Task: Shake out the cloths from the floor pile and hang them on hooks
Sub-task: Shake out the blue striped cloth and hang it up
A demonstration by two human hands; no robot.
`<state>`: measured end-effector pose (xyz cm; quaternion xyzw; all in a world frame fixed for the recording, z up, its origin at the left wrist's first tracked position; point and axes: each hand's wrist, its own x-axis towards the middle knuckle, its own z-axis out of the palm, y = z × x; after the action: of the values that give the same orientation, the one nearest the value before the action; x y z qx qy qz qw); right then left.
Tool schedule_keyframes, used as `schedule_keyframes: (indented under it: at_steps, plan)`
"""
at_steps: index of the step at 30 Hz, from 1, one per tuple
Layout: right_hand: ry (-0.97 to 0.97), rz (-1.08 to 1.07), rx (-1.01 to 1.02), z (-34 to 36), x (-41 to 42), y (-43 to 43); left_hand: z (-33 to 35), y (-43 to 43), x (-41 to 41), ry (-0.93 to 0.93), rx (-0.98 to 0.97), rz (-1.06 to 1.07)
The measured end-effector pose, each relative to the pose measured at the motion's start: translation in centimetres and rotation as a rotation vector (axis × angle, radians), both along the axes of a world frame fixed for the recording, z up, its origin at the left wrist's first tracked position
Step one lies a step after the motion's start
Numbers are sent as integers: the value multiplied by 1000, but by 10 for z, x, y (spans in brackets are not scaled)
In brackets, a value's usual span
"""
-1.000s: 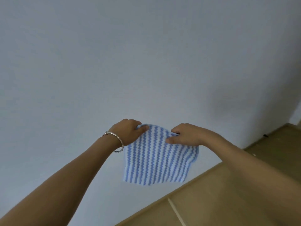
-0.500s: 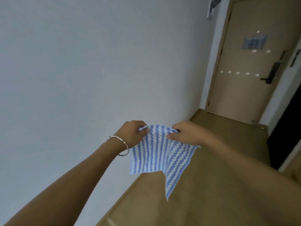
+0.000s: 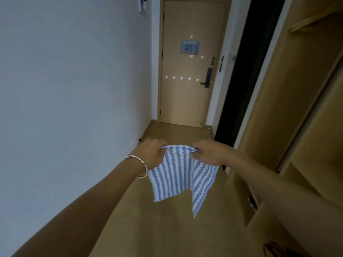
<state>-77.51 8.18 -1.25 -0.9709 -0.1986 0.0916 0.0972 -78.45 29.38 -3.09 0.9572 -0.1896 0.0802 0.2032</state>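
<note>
A tan door (image 3: 185,101) bearing a blue notice (image 3: 189,47) stood at the far end. A white wall (image 3: 65,80) ran along the left.

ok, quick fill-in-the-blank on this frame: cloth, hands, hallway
1. The cloth is striped white and ____.
2. The left hand and the right hand grip it by its ____ edge.
3. The bracelet sits on the ____ wrist.
4. The door at the end of the hallway is ____.

Missing words: blue; top; left; shut
</note>
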Motion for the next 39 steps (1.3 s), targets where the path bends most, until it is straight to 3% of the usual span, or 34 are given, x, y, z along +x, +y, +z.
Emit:
schedule_keyframes:
  at_steps: [12, 24, 31, 39]
  plan:
    - [-125, -334, -19, 10, 95, -59, 15, -71, 143, 82, -171, -283]
    - [-136, -466, 177, 16, 177, -181, 30, -211, 254, 36, -81, -424]
    - [-335, -603, 145, 67, 217, -320, 73, -361, 324, -98, -96, -525]
    - [-695, -872, 206, 131, 193, -455, 158, -532, 333, -268, -173, -768]
